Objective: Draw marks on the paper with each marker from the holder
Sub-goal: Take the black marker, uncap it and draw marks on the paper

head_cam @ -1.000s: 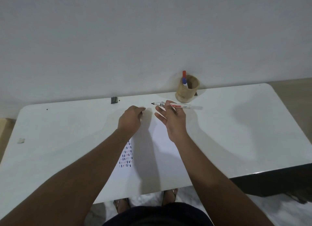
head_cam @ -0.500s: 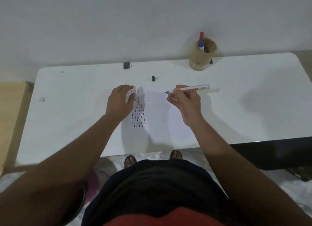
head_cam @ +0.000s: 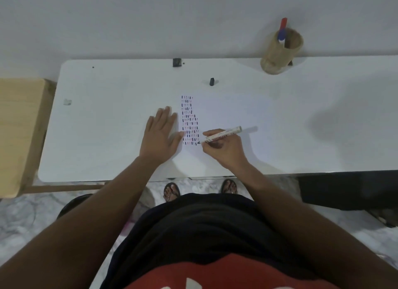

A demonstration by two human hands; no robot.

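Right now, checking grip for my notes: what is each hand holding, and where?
Right hand pinches the marker near its tip; left hand holds nothing.

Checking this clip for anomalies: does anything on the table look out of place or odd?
Nothing alarming. A loose black marker cap stands on the white table beyond the paper, apart from the marker in the right hand. A small black object sits at the far edge.
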